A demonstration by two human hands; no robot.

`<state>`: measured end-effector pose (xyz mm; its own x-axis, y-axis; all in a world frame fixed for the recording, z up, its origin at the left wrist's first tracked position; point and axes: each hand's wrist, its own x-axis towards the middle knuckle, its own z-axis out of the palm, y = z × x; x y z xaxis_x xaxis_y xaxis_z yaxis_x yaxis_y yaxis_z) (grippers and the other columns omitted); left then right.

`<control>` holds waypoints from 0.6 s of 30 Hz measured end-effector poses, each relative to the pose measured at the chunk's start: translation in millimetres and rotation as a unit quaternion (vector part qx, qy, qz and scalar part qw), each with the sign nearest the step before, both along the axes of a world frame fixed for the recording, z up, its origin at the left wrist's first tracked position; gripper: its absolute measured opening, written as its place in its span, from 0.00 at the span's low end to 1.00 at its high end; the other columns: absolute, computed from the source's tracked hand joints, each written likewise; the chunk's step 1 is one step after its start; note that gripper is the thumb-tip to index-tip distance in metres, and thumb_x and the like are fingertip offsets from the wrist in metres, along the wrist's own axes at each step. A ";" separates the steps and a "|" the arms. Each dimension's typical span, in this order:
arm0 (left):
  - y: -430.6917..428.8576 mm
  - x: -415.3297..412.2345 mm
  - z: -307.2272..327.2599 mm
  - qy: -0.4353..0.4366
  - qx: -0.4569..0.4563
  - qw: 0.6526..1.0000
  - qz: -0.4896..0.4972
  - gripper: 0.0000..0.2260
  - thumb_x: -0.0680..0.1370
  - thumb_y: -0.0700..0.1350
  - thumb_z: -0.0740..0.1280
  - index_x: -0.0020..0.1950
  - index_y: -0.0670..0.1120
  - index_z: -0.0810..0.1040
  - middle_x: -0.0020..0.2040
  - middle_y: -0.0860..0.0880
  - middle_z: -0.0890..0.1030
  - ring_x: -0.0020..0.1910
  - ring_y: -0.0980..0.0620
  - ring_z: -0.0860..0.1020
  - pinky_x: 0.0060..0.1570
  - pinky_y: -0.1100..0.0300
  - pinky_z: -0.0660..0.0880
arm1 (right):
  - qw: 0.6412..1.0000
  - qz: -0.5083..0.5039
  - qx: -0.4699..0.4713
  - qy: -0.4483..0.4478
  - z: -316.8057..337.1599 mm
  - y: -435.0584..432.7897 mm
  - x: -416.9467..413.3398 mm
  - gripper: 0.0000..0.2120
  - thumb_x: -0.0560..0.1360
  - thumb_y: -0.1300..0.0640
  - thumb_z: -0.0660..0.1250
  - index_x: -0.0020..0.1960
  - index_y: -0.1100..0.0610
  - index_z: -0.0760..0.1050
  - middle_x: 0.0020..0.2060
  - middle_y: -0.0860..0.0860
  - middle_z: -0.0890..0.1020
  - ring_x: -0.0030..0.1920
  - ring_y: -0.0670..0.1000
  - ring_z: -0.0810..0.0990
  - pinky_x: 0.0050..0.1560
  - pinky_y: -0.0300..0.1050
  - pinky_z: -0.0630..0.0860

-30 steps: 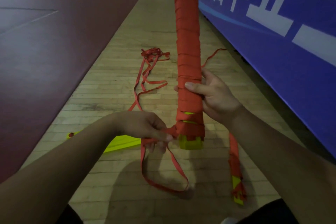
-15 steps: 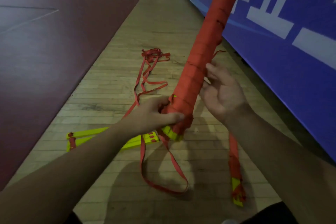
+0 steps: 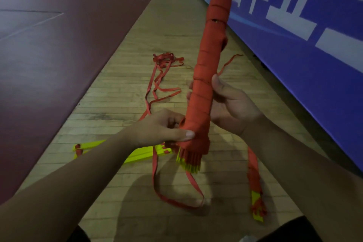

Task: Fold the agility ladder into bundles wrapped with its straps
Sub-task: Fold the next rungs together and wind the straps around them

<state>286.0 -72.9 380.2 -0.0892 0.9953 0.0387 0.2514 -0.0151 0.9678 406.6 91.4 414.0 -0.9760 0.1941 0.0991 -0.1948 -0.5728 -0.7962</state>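
Your left hand (image 3: pixel 163 129) pinches the red strap-wrapped bundle (image 3: pixel 208 65) near its lower end while your right hand (image 3: pixel 231 108) curls round it just above, tilted over the wooden floor (image 3: pixel 121 88)

Dim indoor light, soft shadows on the wooden floor (image 3: pixel 137 76), wide-angle edge distortion

An indoor sports hall: maroon court surface (image 3: pixel 59 49), wooden floor strip (image 3: pixel 167 25), blue perimeter banner (image 3: pixel 314 68)
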 end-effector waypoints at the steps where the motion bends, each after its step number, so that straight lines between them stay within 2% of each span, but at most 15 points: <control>1: 1.6 -0.1 0.4 0.021 -0.015 1.000 -0.004 0.25 0.68 0.68 0.73 0.38 0.45 0.78 0.31 0.45 0.75 0.31 0.48 0.70 0.33 0.56 0.65 | 1.000 -0.014 0.007 -0.004 0.6 1.4 -0.2 0.18 0.75 0.54 0.66 0.62 0.61 0.73 0.48 0.56 0.82 0.48 0.53 0.82 0.53 0.50 0.81; 2: 2.7 0.5 2.8 0.059 -0.047 0.997 -0.007 0.25 0.70 0.69 0.70 0.37 0.46 0.78 0.31 0.47 0.78 0.31 0.48 0.73 0.33 0.56 0.68 | 1.000 -0.025 0.014 -0.007 1.1 4.0 -0.9 0.16 0.76 0.55 0.64 0.60 0.61 0.74 0.47 0.55 0.82 0.47 0.52 0.82 0.52 0.49 0.81; 4: 2.7 -1.8 7.7 0.155 -0.173 0.973 -0.010 0.28 0.71 0.72 0.63 0.38 0.45 0.80 0.35 0.50 0.83 0.33 0.51 0.80 0.38 0.60 0.75 | 0.998 -0.046 0.035 -0.007 0.6 9.9 -2.7 0.14 0.76 0.59 0.64 0.60 0.60 0.75 0.45 0.53 0.82 0.47 0.50 0.82 0.51 0.49 0.81; 6: 0.2 -5.9 7.7 0.195 -0.274 0.941 -0.039 0.25 0.74 0.68 0.64 0.41 0.46 0.82 0.41 0.48 0.87 0.39 0.49 0.85 0.45 0.59 0.79 | 0.993 -0.095 0.075 -0.014 -0.6 17.1 -3.9 0.15 0.75 0.62 0.65 0.62 0.61 0.74 0.46 0.53 0.83 0.46 0.50 0.82 0.50 0.47 0.81; 7: -1.6 -8.2 5.7 0.210 -0.290 0.933 -0.046 0.21 0.76 0.65 0.66 0.42 0.47 0.82 0.41 0.48 0.87 0.39 0.48 0.85 0.45 0.58 0.80 | 0.987 -0.127 0.097 -0.017 -1.4 21.6 -4.3 0.15 0.75 0.64 0.65 0.61 0.61 0.74 0.46 0.52 0.83 0.46 0.49 0.82 0.50 0.46 0.81; 10: 1.0 -11.3 -0.9 0.264 -0.220 0.938 0.042 0.17 0.77 0.59 0.69 0.44 0.45 0.81 0.35 0.47 0.85 0.33 0.51 0.83 0.37 0.59 0.76 | 0.957 -0.228 0.177 -0.033 -2.6 33.8 -3.9 0.16 0.76 0.69 0.67 0.63 0.60 0.74 0.50 0.52 0.84 0.51 0.49 0.83 0.54 0.46 0.79; 13: 12.0 9.6 -8.9 0.319 -0.123 0.927 0.157 0.17 0.73 0.63 0.71 0.44 0.49 0.79 0.33 0.50 0.81 0.33 0.55 0.79 0.32 0.62 0.72 | 0.914 -0.324 0.238 -0.055 -8.9 36.7 -10.1 0.18 0.74 0.67 0.72 0.60 0.57 0.71 0.50 0.52 0.83 0.50 0.48 0.83 0.52 0.46 0.79; 15: 21.6 30.9 -22.4 0.376 -0.080 0.898 0.216 0.22 0.70 0.67 0.70 0.46 0.49 0.77 0.37 0.51 0.79 0.38 0.51 0.78 0.36 0.58 0.72 | 0.887 -0.376 0.260 -0.065 -15.7 31.6 -19.1 0.19 0.72 0.64 0.75 0.56 0.54 0.68 0.48 0.52 0.82 0.46 0.46 0.83 0.48 0.46 0.80; 18: 34.3 47.2 -44.7 0.400 -0.054 0.867 0.292 0.29 0.66 0.71 0.68 0.49 0.47 0.74 0.45 0.47 0.79 0.46 0.44 0.78 0.43 0.51 0.73 | 0.864 -0.436 0.239 -0.087 -21.4 20.8 -30.2 0.21 0.72 0.63 0.76 0.55 0.56 0.66 0.44 0.50 0.80 0.42 0.44 0.81 0.48 0.46 0.81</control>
<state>333.2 -38.6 335.5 -0.5664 0.7912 0.2306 0.7775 0.4201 0.4680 376.4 112.3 392.6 -0.4883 0.8397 0.2376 -0.2405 0.1322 -0.9616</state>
